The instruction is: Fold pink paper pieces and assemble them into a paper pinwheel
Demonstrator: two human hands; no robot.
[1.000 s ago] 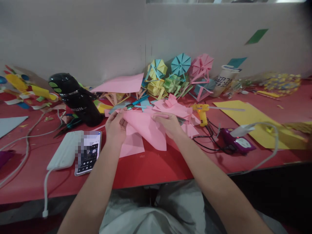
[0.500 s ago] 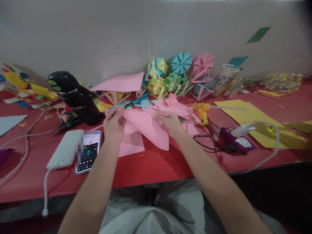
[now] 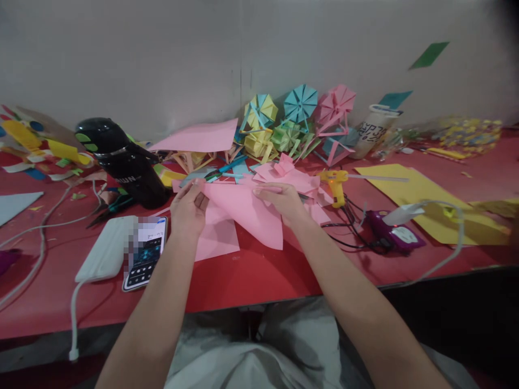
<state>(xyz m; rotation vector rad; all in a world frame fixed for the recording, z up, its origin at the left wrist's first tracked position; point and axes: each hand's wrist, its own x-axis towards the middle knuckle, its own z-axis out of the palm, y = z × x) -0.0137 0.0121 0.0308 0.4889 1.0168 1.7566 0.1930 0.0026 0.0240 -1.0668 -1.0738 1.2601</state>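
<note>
Between my two hands, a sheet of pink paper point(image 3: 251, 213) is held up over the table, curled with its lower corner hanging down. My left hand point(image 3: 190, 202) pinches the sheet's upper left end. At the upper right edge, which is rolled over, my right hand point(image 3: 279, 200) grips it between thumb and fingers. Beneath the held sheet lies another flat piece of pink paper point(image 3: 217, 240) on the red table point(image 3: 239, 286). Just behind my right hand is a pile of pink cut and folded pieces point(image 3: 284, 172).
A yellow glue gun point(image 3: 335, 186) lies right of my hands, near a purple power adapter point(image 3: 393, 235) and yellow sheets point(image 3: 421, 200). Left are a phone point(image 3: 148, 254), a white power bank point(image 3: 107, 248) and a black bottle point(image 3: 125, 165). Folded paper wheels point(image 3: 300, 102) line the wall.
Both hands keep their hold on the pink sheet and have hardly moved. The view has shifted very slightly.
</note>
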